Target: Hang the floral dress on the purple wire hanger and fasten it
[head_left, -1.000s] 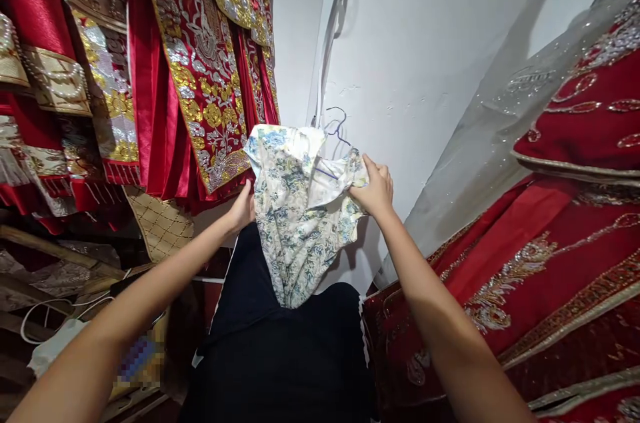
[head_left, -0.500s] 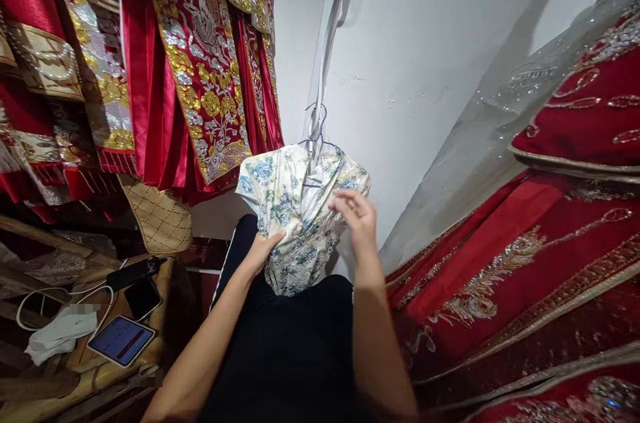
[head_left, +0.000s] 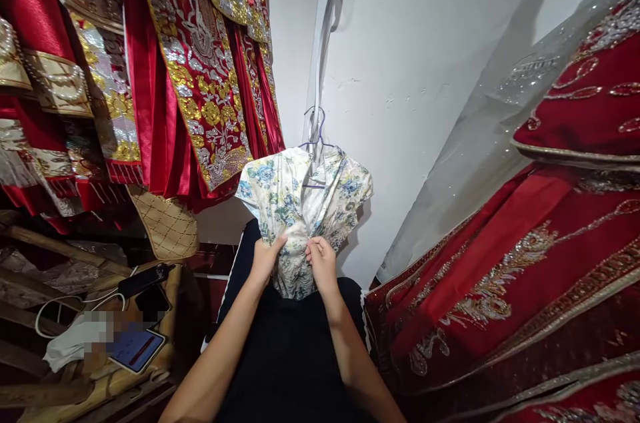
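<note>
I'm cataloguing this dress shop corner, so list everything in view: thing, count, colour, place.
floral dress: one, white with blue and yellow flowers, centre, on a hanger against the wall
hanger: one, thin wire, bluish, hook above the dress collar
embroidered garments: several, red with gold and silver, hanging upper left
embroidered gown: at least one, red with gold trim, right side
clear cover: one, transparent, over the right gown
black garment: one, black, below the dress
quilted bag: one, beige, left of centre
phones: two or three, dark, lower left
cable: one, white, lower left
left hand: gripping the dress front
right hand: pinching the dress front, beside the left
</note>
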### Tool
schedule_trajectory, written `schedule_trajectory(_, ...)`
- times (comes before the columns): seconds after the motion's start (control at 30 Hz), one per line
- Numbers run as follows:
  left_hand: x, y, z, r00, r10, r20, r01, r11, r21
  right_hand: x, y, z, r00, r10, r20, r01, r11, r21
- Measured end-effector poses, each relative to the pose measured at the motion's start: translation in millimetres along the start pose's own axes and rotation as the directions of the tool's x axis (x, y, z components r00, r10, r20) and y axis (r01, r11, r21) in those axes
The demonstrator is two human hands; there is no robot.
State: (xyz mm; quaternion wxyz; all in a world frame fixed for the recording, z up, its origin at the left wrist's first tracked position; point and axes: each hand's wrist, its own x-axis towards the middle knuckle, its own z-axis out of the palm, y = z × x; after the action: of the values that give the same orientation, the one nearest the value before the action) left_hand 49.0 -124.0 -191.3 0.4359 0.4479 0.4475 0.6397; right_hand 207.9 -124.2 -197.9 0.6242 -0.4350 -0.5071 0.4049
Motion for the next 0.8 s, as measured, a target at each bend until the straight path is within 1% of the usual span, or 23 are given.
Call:
schedule_trajectory(0.03,-3,-3,-1.0,0.989,0.093,-0.118,-0.078,0.989,0.123,-1,1,-2,0.999,0.003,-0.035,-0.003,1.000,0.008)
schedule_trajectory(0.07,-6,-6,-0.9,0.950,0.222,-0.218,-0.161,0.950,0.267,-3,3,-4,0.998,0.010,-0.057,-0.009,1.000,0.016)
schedule_trajectory(0.1,-11,-10,0.4,0.895,0.365,-0.257,-0.244,0.882,0.404,-4,4,-4,0.998,0.021,-0.064,-0.019,1.000,0.023)
schedule_trajectory(0.13,-16,-13,3.1,0.848,0.485,-0.216,-0.325,0.796,0.511,-6,5,-3,0.998,0.033,-0.061,-0.031,0.999,0.030)
schedule_trajectory(0.17,-21,-16,7.2,0.822,0.559,-0.112,-0.406,0.713,0.572,-7,6,-2,0.998,0.045,-0.050,-0.043,0.998,0.036)
schedule_trajectory(0.2,-25,-18,12.2,0.812,0.584,0.017,-0.481,0.652,0.587,-9,6,0,0.998,0.056,-0.031,-0.055,0.998,0.041)
schedule_trajectory(0.23,-29,-20,17.6,0.809,0.572,0.136,-0.536,0.623,0.570,-11,6,3,0.998,0.067,-0.007,-0.067,0.997,0.043)
schedule_trajectory(0.27,-31,-22,22.7,0.810,0.542,0.222,-0.565,0.620,0.544,-13,5,5,0.997,0.078,0.023,-0.079,0.996,0.044)
schedule_trajectory(0.3,-32,-24,27.0,0.817,0.511,0.267,-0.568,0.634,0.525,-15,4,6,0.994,0.090,0.058,-0.092,0.995,0.040)
schedule_trajectory(0.4,-31,-25,32.3,0.847,0.458,0.272,-0.530,0.678,0.509,-14,-5,1,0.973,0.129,0.190,-0.133,0.991,0.009)
schedule_trajectory(0.47,-30,-24,30.9,0.848,0.439,0.295,-0.529,0.678,0.510,-6,-18,-8,0.953,0.159,0.258,-0.158,0.987,-0.025)
schedule_trajectory(0.5,-30,-24,29.9,0.846,0.435,0.308,-0.532,0.674,0.512,2,-26,-13,0.946,0.175,0.272,-0.171,0.984,-0.041)
schedule_trajectory(0.57,-30,-23,29.2,0.843,0.429,0.325,-0.538,0.664,0.519,24,-50,-19,0.947,0.192,0.258,-0.186,0.981,-0.048)
schedule_trajectory(0.63,-29,-22,30.3,0.843,0.420,0.336,-0.538,0.654,0.532,53,-80,-19,0.964,0.158,0.213,-0.161,0.987,0.000)
schedule_trajectory(0.7,-27,-22,31.6,0.844,0.405,0.351,-0.536,0.645,0.545,85,-115,-12,0.985,0.097,0.142,-0.108,0.992,0.071)
schedule_trajectory(0.77,-24,-23,30.7,0.846,0.388,0.366,-0.533,0.634,0.559,113,-149,1,0.995,0.062,0.081,-0.073,0.986,0.148)
schedule_trajectory(0.8,-23,-24,29.2,0.848,0.377,0.373,-0.530,0.632,0.566,122,-163,9,0.999,0.026,0.033,-0.032,0.982,0.188)
